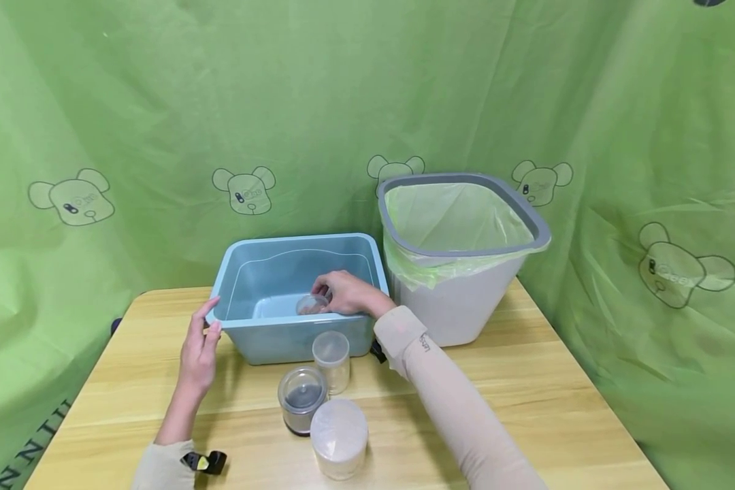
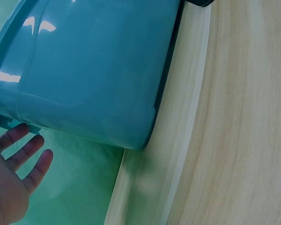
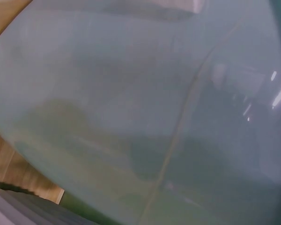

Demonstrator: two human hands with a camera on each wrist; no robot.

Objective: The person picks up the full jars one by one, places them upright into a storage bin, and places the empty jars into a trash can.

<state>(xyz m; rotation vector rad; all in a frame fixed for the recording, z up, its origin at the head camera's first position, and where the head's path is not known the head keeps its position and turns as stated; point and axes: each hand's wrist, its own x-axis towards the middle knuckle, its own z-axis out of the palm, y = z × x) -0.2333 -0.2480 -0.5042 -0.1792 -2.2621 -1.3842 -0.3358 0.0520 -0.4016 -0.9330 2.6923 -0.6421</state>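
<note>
You are reaching your right hand [image 1: 346,292] into the blue tub [image 1: 245,340] on the tabletop [image 1: 527,381], fingers curling around a small clear cup [image 1: 312,304] sitting low inside, near the front wall. It is looking light, thin-walled and slick, likely to flex or slip, so taking it around the rim with fingertips seems wisest. Your grip there is closing on the cup, not squeezing hard as far as one can tell. Your left hand [image 1: 201,347] is lying flat with fingers straight, touching the tub's near left corner. Three more clear containers [image 1: 324,395] are standing just before the tub.
</note>
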